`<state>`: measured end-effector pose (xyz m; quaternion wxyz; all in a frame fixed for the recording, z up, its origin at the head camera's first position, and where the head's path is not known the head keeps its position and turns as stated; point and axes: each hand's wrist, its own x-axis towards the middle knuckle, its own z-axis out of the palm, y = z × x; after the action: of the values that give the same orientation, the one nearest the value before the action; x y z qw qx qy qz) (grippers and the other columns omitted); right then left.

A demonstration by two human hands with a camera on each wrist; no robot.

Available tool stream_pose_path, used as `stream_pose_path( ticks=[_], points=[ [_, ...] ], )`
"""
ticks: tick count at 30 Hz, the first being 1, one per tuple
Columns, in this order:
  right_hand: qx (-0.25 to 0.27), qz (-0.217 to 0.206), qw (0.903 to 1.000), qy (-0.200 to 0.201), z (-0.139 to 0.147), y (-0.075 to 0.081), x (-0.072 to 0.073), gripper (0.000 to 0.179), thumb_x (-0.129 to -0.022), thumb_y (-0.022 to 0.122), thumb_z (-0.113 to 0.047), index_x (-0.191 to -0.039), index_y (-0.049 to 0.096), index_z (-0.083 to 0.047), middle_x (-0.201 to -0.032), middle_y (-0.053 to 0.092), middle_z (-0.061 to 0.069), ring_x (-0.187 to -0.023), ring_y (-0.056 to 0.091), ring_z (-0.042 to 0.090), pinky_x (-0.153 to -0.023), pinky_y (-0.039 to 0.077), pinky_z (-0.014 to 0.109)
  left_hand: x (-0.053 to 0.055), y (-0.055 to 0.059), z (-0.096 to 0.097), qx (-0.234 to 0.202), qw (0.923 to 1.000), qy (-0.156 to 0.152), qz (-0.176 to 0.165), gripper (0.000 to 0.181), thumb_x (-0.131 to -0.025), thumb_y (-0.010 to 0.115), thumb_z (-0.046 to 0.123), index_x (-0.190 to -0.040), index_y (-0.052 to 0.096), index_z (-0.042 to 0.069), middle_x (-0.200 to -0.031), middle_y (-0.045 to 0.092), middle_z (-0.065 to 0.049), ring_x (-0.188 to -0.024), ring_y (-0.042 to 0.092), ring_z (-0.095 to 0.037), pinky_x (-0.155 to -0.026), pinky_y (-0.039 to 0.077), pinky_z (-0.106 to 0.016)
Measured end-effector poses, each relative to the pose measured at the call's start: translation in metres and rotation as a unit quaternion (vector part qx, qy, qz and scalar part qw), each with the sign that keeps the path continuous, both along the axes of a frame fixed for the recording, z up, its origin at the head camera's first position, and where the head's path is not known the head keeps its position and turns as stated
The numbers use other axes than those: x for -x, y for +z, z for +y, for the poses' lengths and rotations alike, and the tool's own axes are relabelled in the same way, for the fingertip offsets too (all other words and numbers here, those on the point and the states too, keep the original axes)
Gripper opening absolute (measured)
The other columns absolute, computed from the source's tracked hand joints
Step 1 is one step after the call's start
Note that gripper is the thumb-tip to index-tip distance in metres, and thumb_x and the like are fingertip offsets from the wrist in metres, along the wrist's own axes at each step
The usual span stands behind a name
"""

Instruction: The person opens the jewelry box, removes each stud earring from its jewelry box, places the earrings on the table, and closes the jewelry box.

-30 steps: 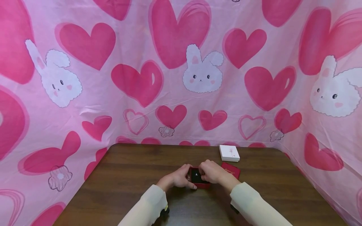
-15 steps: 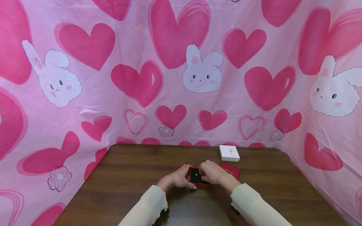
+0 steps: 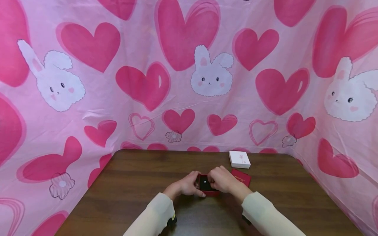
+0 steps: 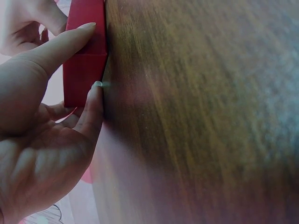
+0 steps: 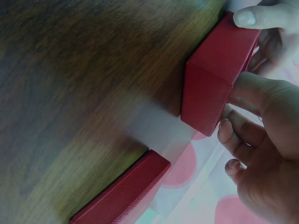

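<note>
A small red jewelry box (image 3: 212, 194) sits on the table, its black insert (image 3: 203, 187) facing up. On that insert shows a tiny silver star-shaped piece (image 3: 205, 182). My left hand (image 3: 188, 184) grips the box's left end, thumb along the front wall and fingers around the end in the left wrist view. Over the right part of the box is my right hand (image 3: 221, 179), fingers curled, thumb and forefinger reaching inside the rim. The box wall (image 5: 205, 100) hides those tips in the right wrist view, so I cannot tell what they pinch.
The red lid (image 3: 243, 179) with gold lettering lies just right of the box, partly behind my right wrist. Farther back stands a white box (image 3: 239, 160) with a pink print. Pink heart-patterned cloth (image 3: 141, 88) surrounds the brown wooden table (image 3: 133, 183).
Both hands and the red box stay in place. Only a slight shift of the head view shows.
</note>
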<state>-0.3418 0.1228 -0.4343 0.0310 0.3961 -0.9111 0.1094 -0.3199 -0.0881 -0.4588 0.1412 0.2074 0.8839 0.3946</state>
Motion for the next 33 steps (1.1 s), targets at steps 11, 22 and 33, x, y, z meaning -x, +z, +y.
stream_pose_path(
  ticks=[11,22,33],
  points=[
    [-0.002,0.015,0.9999,0.008,0.0019,0.0015,-0.0026,0.011,-0.083,0.081,-0.010,-0.076,0.075,-0.015,-0.065,0.061,-0.013,-0.063,0.050,0.007,-0.069,0.046,0.032,-0.0001,-0.0016,0.0009,-0.001,1.0000,0.007,0.002,0.062,-0.078,0.090,0.017,-0.125,0.051,0.009,-0.110,0.050,-0.002,-0.100,0.051,-0.018,-0.093,0.045,-0.039],
    [-0.008,-0.002,1.0000,0.001,0.0032,0.0057,-0.0039,0.005,-0.084,0.082,-0.010,-0.083,0.079,-0.014,-0.071,0.067,-0.010,-0.067,0.054,0.009,-0.074,0.051,0.034,-0.0005,0.0000,0.0011,-0.003,1.0000,0.005,-0.001,0.063,-0.078,0.090,0.017,-0.126,0.051,0.008,-0.111,0.050,-0.002,-0.102,0.051,-0.019,-0.095,0.045,-0.041],
    [-0.013,0.011,0.9999,-0.003,0.0049,0.0021,-0.0023,0.009,-0.084,0.082,-0.012,-0.079,0.076,-0.017,-0.068,0.063,-0.013,-0.069,0.053,0.008,-0.075,0.044,0.037,0.0015,-0.0026,-0.0001,-0.002,1.0000,-0.002,0.002,0.062,-0.079,0.090,0.021,-0.125,0.050,0.009,-0.111,0.050,-0.002,-0.101,0.051,-0.018,-0.094,0.045,-0.039]
  ],
)
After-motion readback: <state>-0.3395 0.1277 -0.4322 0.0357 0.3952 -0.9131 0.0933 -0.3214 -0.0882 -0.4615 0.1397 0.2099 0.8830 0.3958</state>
